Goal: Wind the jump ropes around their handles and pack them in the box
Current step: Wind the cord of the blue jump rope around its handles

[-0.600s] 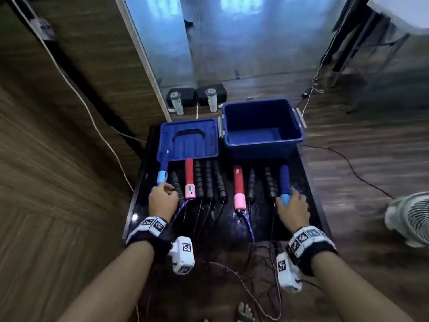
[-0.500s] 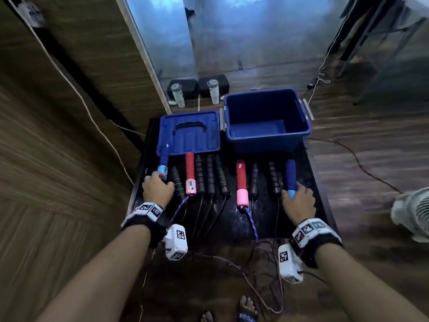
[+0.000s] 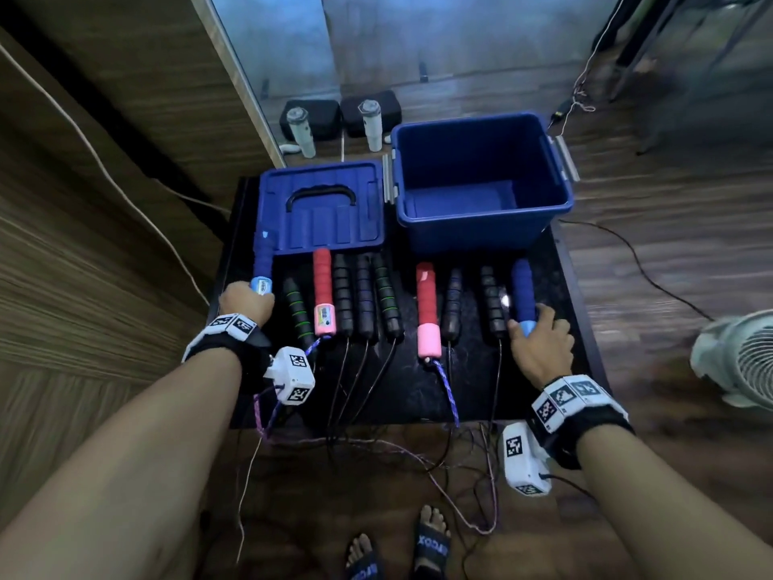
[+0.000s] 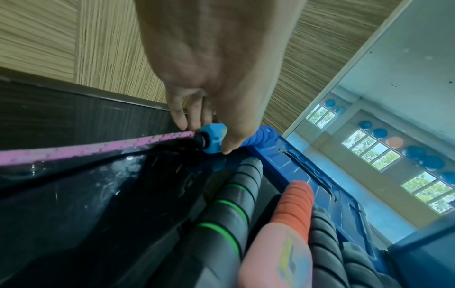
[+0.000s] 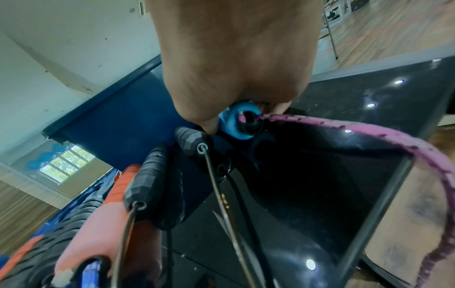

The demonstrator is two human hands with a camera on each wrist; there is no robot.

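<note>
Several jump-rope handles lie in a row on a black table, their cords hanging off the near edge. My left hand pinches the light-blue end of the far-left blue handle, from which a pink cord runs. My right hand grips the light-blue end of the far-right blue handle, with its pink cord curving away. An open blue box stands at the back right with nothing in it.
The blue lid lies flat left of the box. Red-and-pink handles and black ones lie between my hands. Tangled cords trail on the floor by my sandalled feet. A white fan stands at right.
Both hands stay on the two blue handles' ends. The head view has shifted and tilted a little, so the table and the box sit differently in the frame.
</note>
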